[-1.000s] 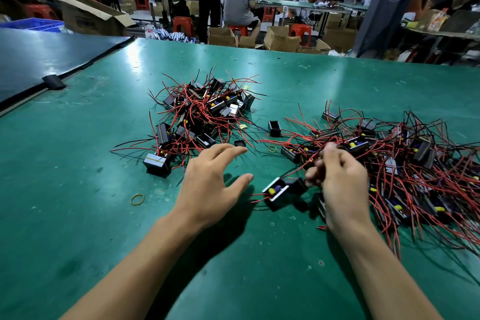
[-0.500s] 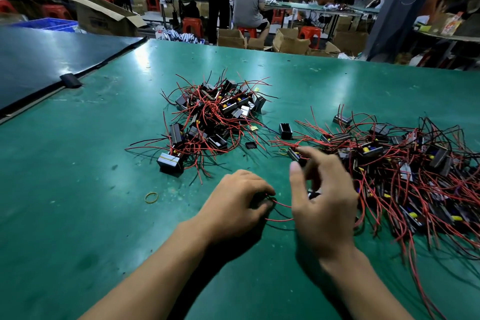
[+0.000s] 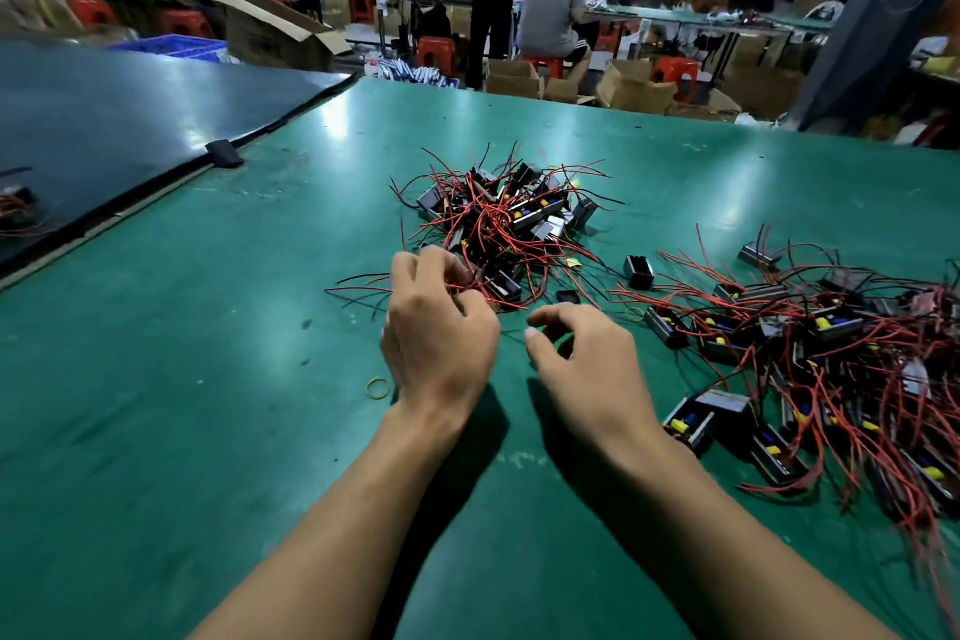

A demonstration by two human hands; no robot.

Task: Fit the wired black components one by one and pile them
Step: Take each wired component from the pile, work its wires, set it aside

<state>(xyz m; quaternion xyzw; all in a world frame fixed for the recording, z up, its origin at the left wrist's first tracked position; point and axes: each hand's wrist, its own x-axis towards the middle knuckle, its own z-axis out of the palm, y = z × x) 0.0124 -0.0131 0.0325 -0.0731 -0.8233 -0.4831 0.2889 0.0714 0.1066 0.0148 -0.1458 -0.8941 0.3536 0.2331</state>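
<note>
Since half a second ago our left hand (image 3: 441, 333) has carried the wired black component (image 3: 462, 287) up to the near edge of the finished pile (image 3: 511, 218), fingers curled round its red wires, its body mostly hidden. We should lay it on the pile's near slope and release cleanly, so no wire snags and drags neighbours out. Just right of that edge our right hand (image 3: 587, 364) hangs loosely curled, holding nothing, free for the unfitted heap (image 3: 831, 353) well right of the pile.
</note>
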